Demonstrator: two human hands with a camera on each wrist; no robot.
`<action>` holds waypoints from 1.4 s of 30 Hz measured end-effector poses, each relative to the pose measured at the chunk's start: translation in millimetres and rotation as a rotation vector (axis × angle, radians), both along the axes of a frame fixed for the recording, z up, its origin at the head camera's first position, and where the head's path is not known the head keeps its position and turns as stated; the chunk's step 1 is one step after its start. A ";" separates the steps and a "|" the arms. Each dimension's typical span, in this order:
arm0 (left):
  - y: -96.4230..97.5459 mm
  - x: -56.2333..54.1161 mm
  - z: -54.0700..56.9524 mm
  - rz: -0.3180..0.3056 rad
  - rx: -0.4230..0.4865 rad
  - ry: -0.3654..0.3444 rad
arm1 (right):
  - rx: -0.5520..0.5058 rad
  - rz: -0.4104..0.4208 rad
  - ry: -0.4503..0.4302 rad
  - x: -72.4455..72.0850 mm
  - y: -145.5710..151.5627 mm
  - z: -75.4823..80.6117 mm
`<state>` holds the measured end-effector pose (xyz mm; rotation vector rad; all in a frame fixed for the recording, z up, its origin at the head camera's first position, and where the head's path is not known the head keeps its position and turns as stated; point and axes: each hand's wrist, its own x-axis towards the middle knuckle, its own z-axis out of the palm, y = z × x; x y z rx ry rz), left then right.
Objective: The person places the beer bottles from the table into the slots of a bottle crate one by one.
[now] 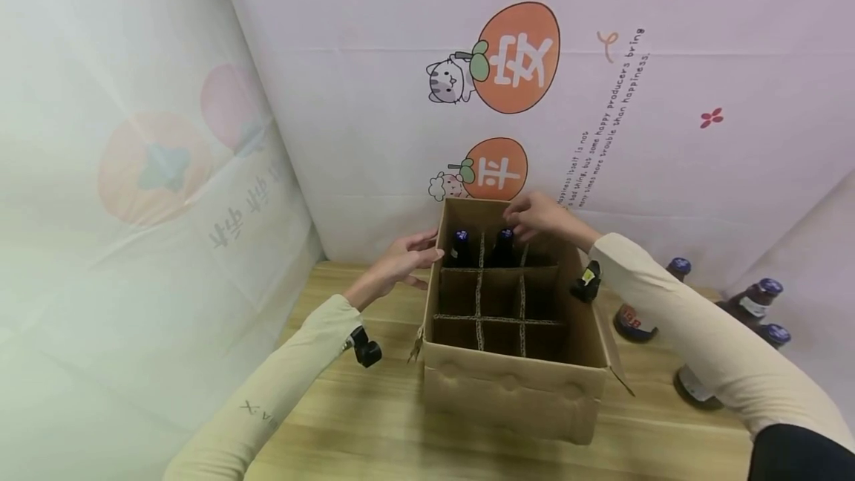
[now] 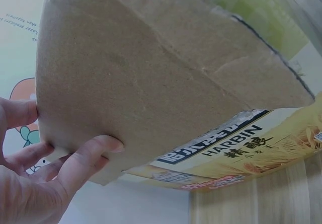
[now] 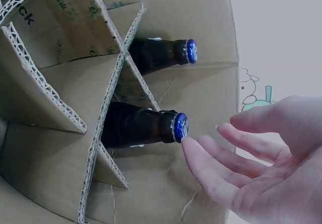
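A brown cardboard box [image 1: 510, 371] with crossed cardboard dividers [image 1: 479, 292] stands on the wooden table. Two dark glass bottles with blue caps sit upright in its far row: a left bottle [image 1: 461, 249] and a middle bottle [image 1: 503, 249]. My right hand [image 1: 537, 215] hovers over the far wall, fingers loosely bent; in the right wrist view a fingertip lies against or just beside the middle bottle's cap [image 3: 181, 127]. At the far left corner, my left hand [image 1: 403, 262] rests on the box, its thumb [image 2: 98, 146] along the cardboard and other fingertips at its edge.
More capped bottles [image 1: 695, 384] stand on the table [image 1: 361, 407] to the right of the box, partly hidden by my right sleeve. A printed white cloth [image 1: 374, 95] hangs close behind. The box's side flaps [image 1: 617, 351] stick outward.
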<state>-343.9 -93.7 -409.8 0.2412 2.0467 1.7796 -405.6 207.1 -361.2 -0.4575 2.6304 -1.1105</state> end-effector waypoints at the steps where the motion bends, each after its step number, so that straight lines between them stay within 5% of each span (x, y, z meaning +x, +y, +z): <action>1: 0.1 -0.4 -0.2 0.000 0.001 0.001 | -0.004 0.002 0.002 -0.4 1.3 0.3; 23: 0.2 -1.6 -0.8 -0.003 -0.002 0.009 | -0.113 -0.050 0.002 17.5 34.3 12.2; 33: -1.1 -1.8 -0.4 -0.012 0.000 0.007 | -0.152 -0.073 0.086 23.7 53.8 8.2; 42: -2.8 -0.5 -0.7 -0.009 0.006 0.008 | -0.236 -0.182 0.212 32.8 72.3 1.1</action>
